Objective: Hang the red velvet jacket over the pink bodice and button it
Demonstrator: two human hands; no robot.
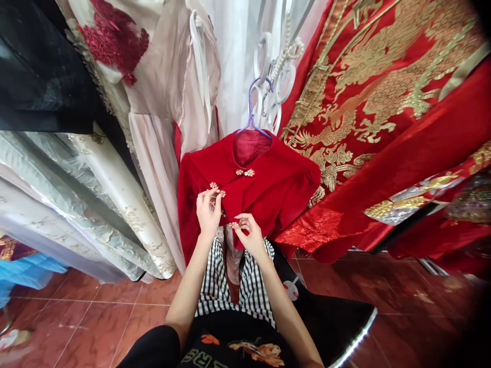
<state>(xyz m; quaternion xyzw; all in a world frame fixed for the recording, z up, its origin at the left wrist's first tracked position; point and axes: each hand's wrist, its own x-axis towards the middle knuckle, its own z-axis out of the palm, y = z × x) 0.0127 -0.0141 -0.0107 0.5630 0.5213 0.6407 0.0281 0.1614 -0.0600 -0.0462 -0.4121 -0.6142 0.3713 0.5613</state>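
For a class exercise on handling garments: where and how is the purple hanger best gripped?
Probably pinch the purple hanger by its upright stem, just below the hook, coming from the front: that narrow part stands exposed above the red velvet jacket, which hides most of the hanger's shoulders.

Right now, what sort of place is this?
Probably a formalwear shop or rental room, though no sign confirms it. A pale dress with red appliqué hangs left, a gold-patterned red garment right, and a red velvet jacket on a purple hanger between.
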